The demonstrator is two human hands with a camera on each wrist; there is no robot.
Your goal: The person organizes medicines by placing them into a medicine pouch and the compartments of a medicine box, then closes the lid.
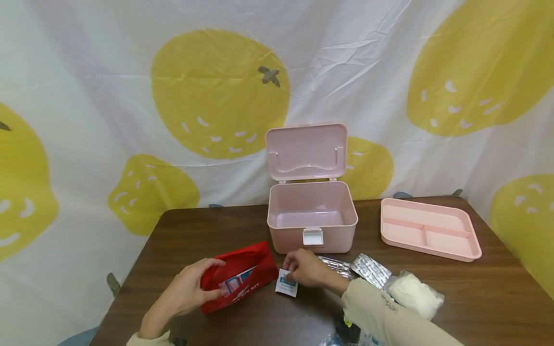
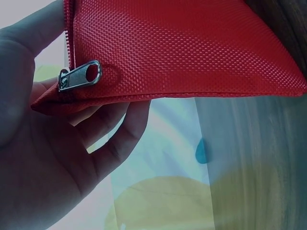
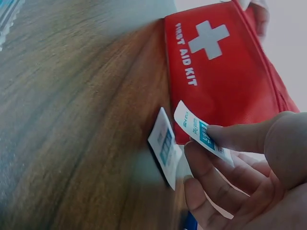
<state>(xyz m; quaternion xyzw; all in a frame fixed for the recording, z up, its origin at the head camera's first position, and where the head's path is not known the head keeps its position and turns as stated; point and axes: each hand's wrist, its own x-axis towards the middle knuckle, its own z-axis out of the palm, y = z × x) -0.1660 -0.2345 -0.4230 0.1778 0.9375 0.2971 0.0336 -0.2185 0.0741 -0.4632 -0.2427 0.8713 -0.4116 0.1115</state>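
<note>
Patterned with large yellow fruit, a pale curtain hangs behind a dark wooden bench. Toward the back of the bench a pink box stands with its hinged lid raised and its inner floor in sight. To its right lies a shallow pink tray, split by dividers into 3 compartments. Nearer the person is a red pouch, lettered FIRST AID KIT, its mouth gaping, with flat printed packs inside. Its long axis slants from near left to far right, the far end just beside the right hand. Nearer to it is the left hand, which grips its left end, thumb and fingers parted across the mouth. Right of the right hand lie a soft cream wad in clear wrap, a silver blister pack and shiny foil strips. Nearly closed, the right hand pinches 1 small white packet between thumb and fingers, the pouch to its left; a 2nd packet is at the bench just beside the pouch.
</note>
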